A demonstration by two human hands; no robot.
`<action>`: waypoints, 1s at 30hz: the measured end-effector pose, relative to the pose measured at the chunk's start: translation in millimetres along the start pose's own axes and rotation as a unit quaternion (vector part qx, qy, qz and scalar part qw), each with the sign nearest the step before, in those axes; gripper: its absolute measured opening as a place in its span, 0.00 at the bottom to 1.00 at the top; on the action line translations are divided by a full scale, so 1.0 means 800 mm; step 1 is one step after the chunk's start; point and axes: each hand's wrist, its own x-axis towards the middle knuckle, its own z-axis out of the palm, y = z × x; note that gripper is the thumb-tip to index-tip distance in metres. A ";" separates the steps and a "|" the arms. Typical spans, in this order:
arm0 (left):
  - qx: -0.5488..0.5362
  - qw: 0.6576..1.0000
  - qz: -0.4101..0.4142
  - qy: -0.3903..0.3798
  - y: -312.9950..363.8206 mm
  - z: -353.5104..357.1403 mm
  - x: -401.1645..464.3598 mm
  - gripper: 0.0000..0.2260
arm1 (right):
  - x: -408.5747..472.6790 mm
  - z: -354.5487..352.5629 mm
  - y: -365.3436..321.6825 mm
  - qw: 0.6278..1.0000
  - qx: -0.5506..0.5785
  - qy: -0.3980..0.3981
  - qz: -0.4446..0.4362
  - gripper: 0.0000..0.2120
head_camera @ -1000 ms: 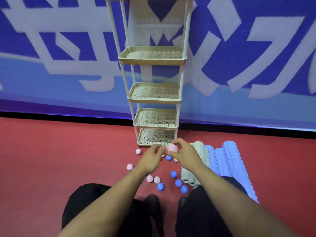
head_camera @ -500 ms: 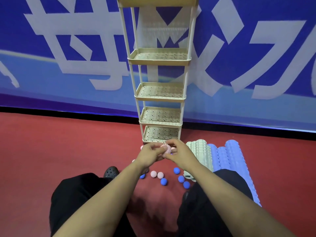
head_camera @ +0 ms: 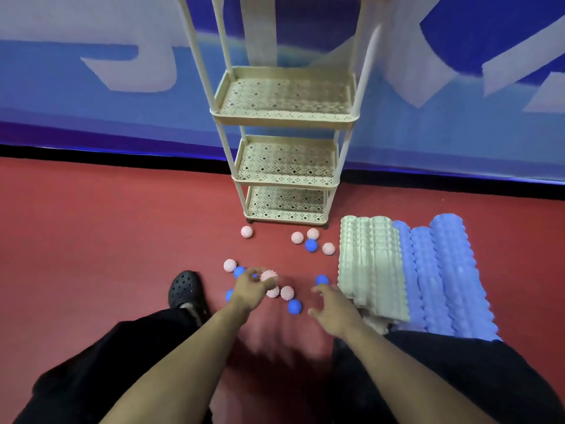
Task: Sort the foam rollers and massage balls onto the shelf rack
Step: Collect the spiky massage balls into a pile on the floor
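A cream shelf rack with perforated tiers stands on the red floor against the wall; the tiers in view hold nothing. Several pink spiky massage balls and blue balls lie scattered in front of it. My left hand holds one pink spiky ball in its fingertips, low over the floor. My right hand hovers with its fingers spread beside a blue ball, holding nothing. Pale green foam rollers and blue foam rollers lie side by side at the right.
A blue and white banner wall runs behind the rack. My legs in black trousers fill the bottom of the view, and a black perforated shoe sits left of the balls.
The pink ball held between both hands is now in my left hand alone. My right hand has let go and moved right. Both hands dropped toward the floor, and the view tilted down.
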 end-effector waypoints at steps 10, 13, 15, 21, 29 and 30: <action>0.257 0.966 0.018 0.012 -0.110 0.052 0.197 0.18 | 0.151 0.099 0.085 0.996 -0.023 -0.056 0.072 0.23; 0.320 0.947 0.033 -0.016 -0.134 0.063 0.228 0.21 | 0.170 0.113 0.115 0.994 -0.026 -0.035 0.101 0.26; 0.347 0.937 0.040 -0.018 -0.146 0.072 0.239 0.22 | 0.173 0.118 0.133 0.992 -0.033 -0.008 0.118 0.27; 0.362 0.930 0.050 -0.040 -0.154 0.088 0.256 0.22 | 0.164 0.128 0.178 0.988 -0.114 0.008 0.101 0.34; 0.317 0.943 0.089 -0.053 -0.155 0.059 0.237 0.20 | 0.186 0.145 0.211 0.955 -0.296 0.013 0.002 0.40; 0.322 0.940 0.107 -0.039 -0.157 0.051 0.235 0.19 | 0.188 0.147 0.213 0.953 -0.302 0.033 -0.008 0.38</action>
